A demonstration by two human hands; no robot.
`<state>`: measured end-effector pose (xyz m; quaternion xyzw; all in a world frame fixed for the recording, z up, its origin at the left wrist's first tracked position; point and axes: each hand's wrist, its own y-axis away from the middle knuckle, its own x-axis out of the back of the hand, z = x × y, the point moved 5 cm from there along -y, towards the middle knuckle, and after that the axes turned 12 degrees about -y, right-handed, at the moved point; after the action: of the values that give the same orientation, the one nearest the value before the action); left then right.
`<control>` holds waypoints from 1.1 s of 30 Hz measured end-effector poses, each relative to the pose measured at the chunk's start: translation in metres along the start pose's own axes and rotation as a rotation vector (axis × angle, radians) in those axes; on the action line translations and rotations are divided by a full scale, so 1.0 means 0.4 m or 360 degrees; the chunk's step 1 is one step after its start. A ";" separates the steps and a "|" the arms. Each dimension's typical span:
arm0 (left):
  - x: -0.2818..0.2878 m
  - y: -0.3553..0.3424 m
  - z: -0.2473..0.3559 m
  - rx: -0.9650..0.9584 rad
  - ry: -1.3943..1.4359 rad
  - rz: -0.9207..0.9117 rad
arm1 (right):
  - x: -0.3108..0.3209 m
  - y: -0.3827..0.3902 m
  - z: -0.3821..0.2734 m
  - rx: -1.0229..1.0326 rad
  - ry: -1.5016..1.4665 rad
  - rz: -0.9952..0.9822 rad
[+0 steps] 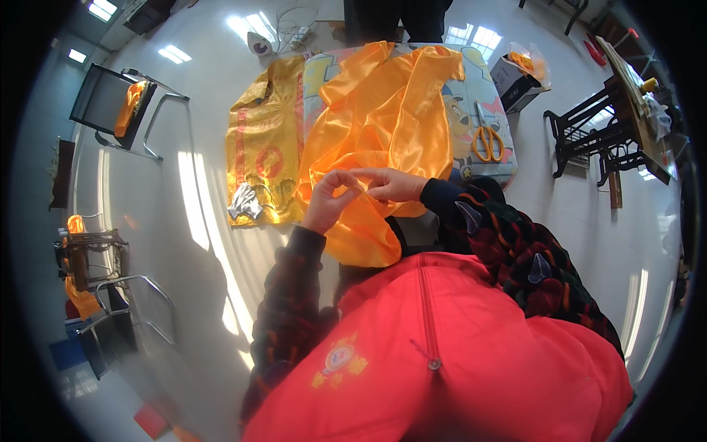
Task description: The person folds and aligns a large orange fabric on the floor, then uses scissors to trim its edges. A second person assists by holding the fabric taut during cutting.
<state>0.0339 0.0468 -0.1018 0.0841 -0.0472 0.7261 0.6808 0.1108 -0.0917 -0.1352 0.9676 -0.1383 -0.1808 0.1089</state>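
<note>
Orange satin cloth [368, 136] lies in loose folds over a low padded surface and hangs down toward my lap. Above its near part, my left hand [328, 202] is curled, with thumb and fingertips pinched in a ring. From the right, my right hand [398, 185] reaches across, its fingertips meeting those of the left. Whatever is between the fingertips is too small to make out. Orange-handled scissors [487, 143] rest to the right of the cloth, blades pointing away from me.
A yellow woven sack [261, 147] lies left of the cloth, with a crumpled grey-white scrap [245, 202] on it. The patterned pad [504, 158] is underneath. A dark box [515, 82] stands at far right near a table with black iron legs [582, 140]. Chairs [118, 103] stand left. A person's dark-clothed legs [398, 18] are ahead.
</note>
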 end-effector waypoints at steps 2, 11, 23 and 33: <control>0.004 -0.007 0.007 -0.0120 -0.0156 0.0043 | 0.006 -0.013 -0.009 0.0016 -0.0145 -0.0072; -0.018 -0.011 -0.003 -0.0225 -0.0154 0.0025 | -0.007 -0.024 -0.014 -0.0128 -0.0218 -0.0217; -0.022 0.017 -0.032 0.0137 0.0611 -0.0057 | 0.024 -0.025 0.032 0.0016 -0.0358 -0.0111; -0.011 0.066 -0.097 0.0379 0.0166 -0.0103 | 0.035 0.004 0.021 0.0069 -0.0400 0.0173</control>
<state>0.0056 0.0478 -0.1394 0.1281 0.0775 0.7076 0.6906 0.1199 -0.0988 -0.1467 0.9306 -0.2069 -0.2913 0.0792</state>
